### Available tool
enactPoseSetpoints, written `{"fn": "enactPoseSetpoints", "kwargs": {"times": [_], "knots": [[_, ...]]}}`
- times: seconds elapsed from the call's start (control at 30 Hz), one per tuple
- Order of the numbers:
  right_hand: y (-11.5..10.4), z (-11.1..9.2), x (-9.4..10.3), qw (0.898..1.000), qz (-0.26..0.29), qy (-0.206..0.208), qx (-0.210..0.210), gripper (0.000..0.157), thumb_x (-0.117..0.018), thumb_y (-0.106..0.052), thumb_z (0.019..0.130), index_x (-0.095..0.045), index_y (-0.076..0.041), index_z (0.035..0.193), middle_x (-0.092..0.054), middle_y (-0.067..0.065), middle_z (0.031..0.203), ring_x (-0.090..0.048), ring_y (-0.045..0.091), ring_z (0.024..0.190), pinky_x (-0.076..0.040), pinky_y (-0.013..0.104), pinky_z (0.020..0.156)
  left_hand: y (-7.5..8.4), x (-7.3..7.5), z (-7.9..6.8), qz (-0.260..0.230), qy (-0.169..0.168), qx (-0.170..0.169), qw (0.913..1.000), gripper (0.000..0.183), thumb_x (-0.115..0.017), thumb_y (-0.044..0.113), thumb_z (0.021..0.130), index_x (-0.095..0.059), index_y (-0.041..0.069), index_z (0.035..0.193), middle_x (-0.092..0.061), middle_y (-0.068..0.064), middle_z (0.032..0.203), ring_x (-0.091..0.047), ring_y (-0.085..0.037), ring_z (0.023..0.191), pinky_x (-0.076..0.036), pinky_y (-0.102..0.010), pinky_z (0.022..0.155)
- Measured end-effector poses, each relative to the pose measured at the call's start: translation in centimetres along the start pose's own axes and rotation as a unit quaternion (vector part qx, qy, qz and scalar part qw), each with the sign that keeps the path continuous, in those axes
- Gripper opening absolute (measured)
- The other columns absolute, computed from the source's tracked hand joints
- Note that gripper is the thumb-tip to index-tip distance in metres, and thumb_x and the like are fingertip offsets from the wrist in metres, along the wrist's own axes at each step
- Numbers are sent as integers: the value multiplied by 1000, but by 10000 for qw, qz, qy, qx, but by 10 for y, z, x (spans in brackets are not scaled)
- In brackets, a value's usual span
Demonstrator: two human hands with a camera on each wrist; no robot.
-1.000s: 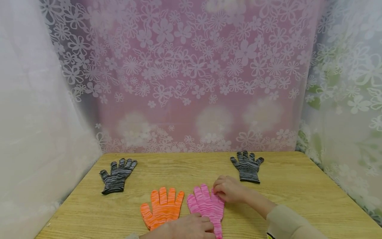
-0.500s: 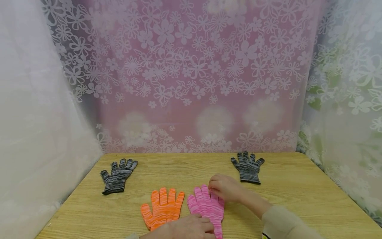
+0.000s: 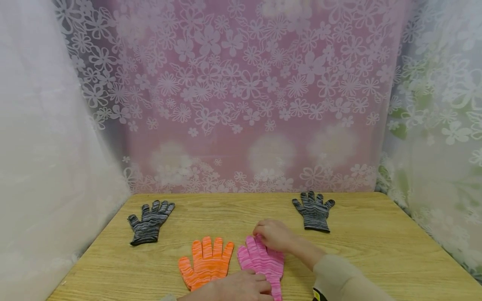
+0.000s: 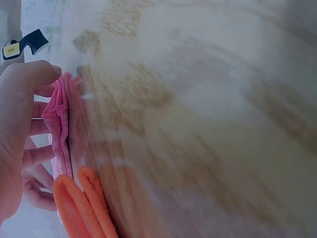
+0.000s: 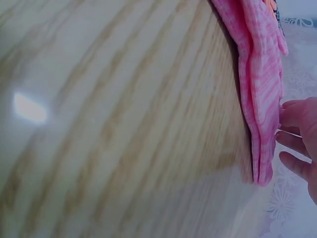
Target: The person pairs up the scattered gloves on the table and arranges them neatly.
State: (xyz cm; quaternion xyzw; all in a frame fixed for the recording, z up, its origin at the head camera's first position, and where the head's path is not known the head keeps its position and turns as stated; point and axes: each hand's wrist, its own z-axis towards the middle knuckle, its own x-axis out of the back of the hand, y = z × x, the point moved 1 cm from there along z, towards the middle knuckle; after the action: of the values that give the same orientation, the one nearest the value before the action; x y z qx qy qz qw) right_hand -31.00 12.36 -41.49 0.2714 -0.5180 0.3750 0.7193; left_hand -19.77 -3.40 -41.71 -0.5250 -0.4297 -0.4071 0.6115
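Note:
A pink glove (image 3: 261,261) lies flat on the table with its fingers pointing away from me. My left hand (image 3: 237,286) rests on its lower part near the cuff; in the left wrist view the thumb and spread fingers press on the pink fabric. My right hand (image 3: 275,236) touches the far end of the glove, over its fingers. The right wrist view has these fingertips (image 5: 292,141) against the pink glove's surface. Just left of it lies an orange glove (image 3: 207,263), its lower part covered by my left hand.
Two dark grey striped gloves lie farther back: one at the left (image 3: 150,223), another at the right (image 3: 314,212). The wooden table (image 3: 226,213) ends at a pink flowered curtain (image 3: 244,104), with pale sheets on both sides.
My right hand has moved leftward across the pink glove's fingers, from the right edge towards the middle. The left hand stays in place on the glove.

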Motion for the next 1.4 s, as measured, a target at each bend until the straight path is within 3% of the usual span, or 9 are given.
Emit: {"fn": "enactPoseSetpoints", "kwargs": {"times": [0.47,0.73,0.87,1.0,1.13,1.27,1.4], "knots": [[5,1,-2,9994,-150,315,-79,11,-66,-2,77,-67,-13,78,-56,-3,74,-57,13,69,-47,26,61,0,-1,0,59,-34,-9,10000,24,-48,38,93,-63,27,108,-56,12,101,-47,1,90,-34,-8,69],[6,3,-7,9993,-212,79,-293,8,-65,-7,81,-68,-13,80,-57,-4,76,-57,13,72,-47,26,64,-1,-3,0,-26,-68,-21,10000,25,-48,37,93,-62,25,110,-55,11,103,-47,0,92,-36,-10,73],[8,2,-6,9989,-266,216,-335,6,-68,-7,79,-68,-11,83,-59,-2,79,-58,15,75,-47,27,65,-2,-2,-1,-178,-161,-4,9997,26,-47,38,94,-62,25,112,-55,10,104,-46,1,93,-35,-9,74],[7,-3,1,9992,-221,319,-20,6,-71,-7,77,-69,-11,81,-60,-2,80,-59,14,76,-47,25,65,-1,-1,-1,-190,-173,13,9997,26,-48,38,94,-62,25,111,-55,11,104,-46,1,93,-35,-9,73],[6,-8,6,9991,-134,37,402,3,-70,-12,77,-70,-13,81,-63,-5,82,-58,11,78,-47,23,68,-1,-2,0,29,-116,10,9999,25,-48,39,93,-62,27,109,-54,12,103,-46,1,93,-34,-9,71],[6,-12,4,9984,-44,-249,512,5,-69,-18,79,-70,-15,82,-64,-5,89,-57,12,84,-46,25,73,-1,-2,0,71,-179,26,9998,25,-48,40,92,-61,28,109,-53,13,103,-45,1,94,-33,-9,70],[6,-15,2,9984,-5,-239,519,5,-70,-19,79,-70,-15,82,-63,-4,90,-56,12,85,-46,26,73,0,-1,1,25,-157,19,9999,24,-48,39,93,-62,27,108,-54,12,103,-45,1,93,-31,-9,68]]}}
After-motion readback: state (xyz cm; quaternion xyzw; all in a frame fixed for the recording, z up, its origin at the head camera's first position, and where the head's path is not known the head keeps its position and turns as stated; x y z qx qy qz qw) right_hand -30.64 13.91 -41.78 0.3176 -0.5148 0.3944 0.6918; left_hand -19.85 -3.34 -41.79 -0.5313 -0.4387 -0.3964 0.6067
